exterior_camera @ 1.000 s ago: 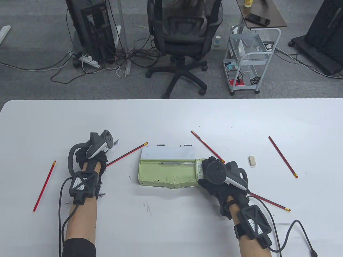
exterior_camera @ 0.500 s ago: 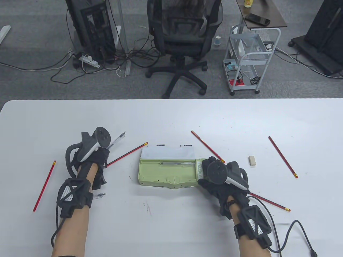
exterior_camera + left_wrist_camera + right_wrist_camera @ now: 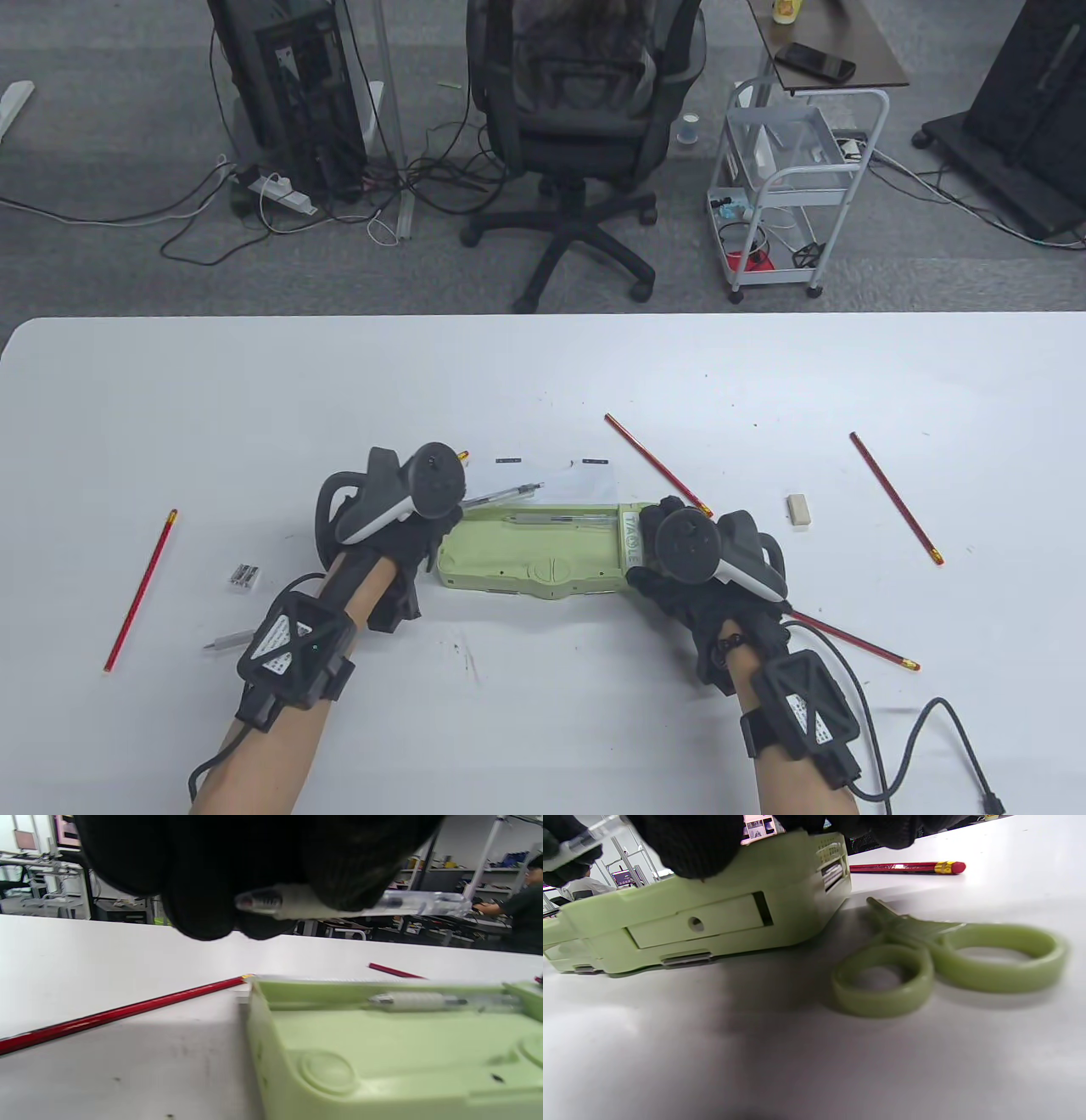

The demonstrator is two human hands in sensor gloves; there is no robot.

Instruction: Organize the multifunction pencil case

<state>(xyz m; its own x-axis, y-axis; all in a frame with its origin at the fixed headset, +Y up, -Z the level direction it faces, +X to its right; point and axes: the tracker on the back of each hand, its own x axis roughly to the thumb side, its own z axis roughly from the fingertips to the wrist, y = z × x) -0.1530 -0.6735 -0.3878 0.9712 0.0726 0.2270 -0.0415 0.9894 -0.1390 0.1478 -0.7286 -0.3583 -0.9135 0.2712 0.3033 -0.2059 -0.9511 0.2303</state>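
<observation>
The light green pencil case [image 3: 534,556] lies open mid-table, its white lid [image 3: 585,480] folded back. One clear pen [image 3: 560,516] rests in its top groove. My left hand [image 3: 424,531] hovers at the case's left end and pinches a second clear pen [image 3: 509,492], which points right over the lid. In the left wrist view that held pen [image 3: 360,902] sits level above the case [image 3: 382,1052]. My right hand [image 3: 670,569] grips the case's right end, its fingers [image 3: 687,840] curled over the top edge. Green scissors [image 3: 946,955] lie under that hand.
Red pencils lie at the far left [image 3: 140,590], behind the case [image 3: 657,465], at the right [image 3: 895,498] and near my right wrist [image 3: 857,641]. A white eraser [image 3: 798,510] sits right of the case. A small sharpener [image 3: 244,576] and another pen [image 3: 222,641] lie left.
My left hand lifted the clear pen and carried it right to the case's left end, uncovering the sharpener and a pen on the table. The right hand stayed put.
</observation>
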